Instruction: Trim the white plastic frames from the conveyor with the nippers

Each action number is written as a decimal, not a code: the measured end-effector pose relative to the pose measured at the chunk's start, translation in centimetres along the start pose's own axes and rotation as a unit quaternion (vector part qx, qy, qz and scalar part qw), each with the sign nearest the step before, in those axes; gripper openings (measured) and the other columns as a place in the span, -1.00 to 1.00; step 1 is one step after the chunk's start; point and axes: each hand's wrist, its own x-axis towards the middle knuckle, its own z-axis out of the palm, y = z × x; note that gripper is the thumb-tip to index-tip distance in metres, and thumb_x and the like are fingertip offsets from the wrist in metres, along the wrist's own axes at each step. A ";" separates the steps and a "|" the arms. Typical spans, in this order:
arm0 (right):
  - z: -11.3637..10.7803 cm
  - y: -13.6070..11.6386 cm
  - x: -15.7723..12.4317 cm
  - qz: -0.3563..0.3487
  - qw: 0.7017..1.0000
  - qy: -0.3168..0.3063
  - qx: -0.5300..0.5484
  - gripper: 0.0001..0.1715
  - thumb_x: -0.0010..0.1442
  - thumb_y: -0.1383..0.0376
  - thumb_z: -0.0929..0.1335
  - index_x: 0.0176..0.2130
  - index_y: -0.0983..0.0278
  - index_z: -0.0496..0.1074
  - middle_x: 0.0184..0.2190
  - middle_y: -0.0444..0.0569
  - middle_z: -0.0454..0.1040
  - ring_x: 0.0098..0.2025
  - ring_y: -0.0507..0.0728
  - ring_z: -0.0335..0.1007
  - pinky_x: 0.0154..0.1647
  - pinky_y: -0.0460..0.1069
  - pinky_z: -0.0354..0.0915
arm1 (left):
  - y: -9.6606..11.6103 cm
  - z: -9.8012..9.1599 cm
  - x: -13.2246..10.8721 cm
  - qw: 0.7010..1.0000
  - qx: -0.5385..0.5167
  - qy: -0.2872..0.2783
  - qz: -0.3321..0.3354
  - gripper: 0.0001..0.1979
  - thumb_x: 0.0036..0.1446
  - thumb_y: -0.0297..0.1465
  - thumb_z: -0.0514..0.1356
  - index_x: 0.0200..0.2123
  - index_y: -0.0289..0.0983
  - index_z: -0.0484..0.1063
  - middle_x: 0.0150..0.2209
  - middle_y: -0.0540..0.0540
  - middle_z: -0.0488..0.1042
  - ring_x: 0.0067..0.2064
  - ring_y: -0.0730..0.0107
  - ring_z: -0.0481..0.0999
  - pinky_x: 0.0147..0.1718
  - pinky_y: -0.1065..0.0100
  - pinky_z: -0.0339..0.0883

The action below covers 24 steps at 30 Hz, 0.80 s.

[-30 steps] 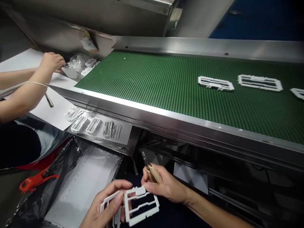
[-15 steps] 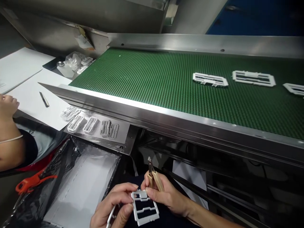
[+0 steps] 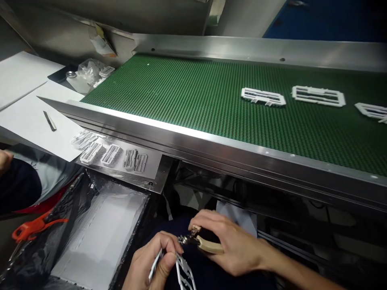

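My left hand (image 3: 152, 259) pinches white plastic frame parts (image 3: 184, 274) at the bottom edge of the view, below the conveyor. My right hand (image 3: 234, 245) grips small cutters with tan handles (image 3: 201, 242); their metal jaws point left and touch the top of the frame part. Three more white frames (image 3: 263, 96) lie on the green conveyor belt (image 3: 193, 96) at the right, one of them cut off by the picture's edge.
A steel ledge (image 3: 154, 169) below the belt carries several small white trimmed pieces (image 3: 110, 154). A box lined with black plastic (image 3: 93, 237) sits under it. White paper (image 3: 27, 117) with a blade lies at left. A co-worker's sleeve (image 3: 18, 187) shows at the left edge.
My right hand turned the cutters from upright to pointing left onto the frame. The frame dropped lower and turned edge-on. The co-worker's arm drew back out of view at left.
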 end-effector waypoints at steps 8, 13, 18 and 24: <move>-5.2 -3.0 -1.9 0.028 0.972 -0.102 -0.211 -0.51 -0.04 0.35 0.34 -0.05 0.18 0.32 -0.25 -0.06 0.31 -0.21 0.15 0.28 0.07 0.21 0.15 | 1.8 0.1 1.6 0.990 0.029 -0.123 -0.065 -0.69 0.27 -0.13 0.00 -0.42 -0.21 0.21 -0.38 -0.02 0.33 -0.37 0.37 0.25 -0.37 0.38 0.10; -5.9 -3.9 -1.7 0.028 0.959 -0.125 -0.252 -0.48 -0.06 0.34 0.33 -0.03 0.24 0.33 -0.23 -0.01 0.32 -0.17 0.18 0.29 0.16 0.27 0.07 | 2.4 0.0 2.1 0.983 0.044 -0.154 -0.091 -0.67 0.27 -0.13 -0.01 -0.45 -0.21 0.17 -0.41 0.00 0.28 -0.37 0.37 0.22 -0.37 0.37 0.09; -6.8 -5.3 -1.6 0.020 0.943 -0.133 -0.306 -0.53 -0.06 0.32 0.34 -0.08 0.28 0.37 -0.25 0.02 0.35 -0.19 0.22 0.29 0.12 0.30 0.09 | 3.4 0.1 2.7 0.975 0.086 -0.169 -0.117 -0.66 0.26 -0.12 -0.01 -0.45 -0.22 0.20 -0.46 0.04 0.24 -0.40 0.38 0.22 -0.38 0.37 0.07; -7.3 -6.6 -1.7 0.001 0.929 -0.128 -0.347 -0.68 -0.12 0.36 0.36 -0.25 0.28 0.42 -0.36 0.01 0.39 -0.33 0.18 0.32 -0.04 0.18 0.20 | 4.6 0.3 3.1 0.956 0.160 -0.202 -0.137 -0.67 0.25 -0.12 -0.02 -0.46 -0.21 0.19 -0.48 0.05 0.27 -0.40 0.36 0.23 -0.41 0.38 0.07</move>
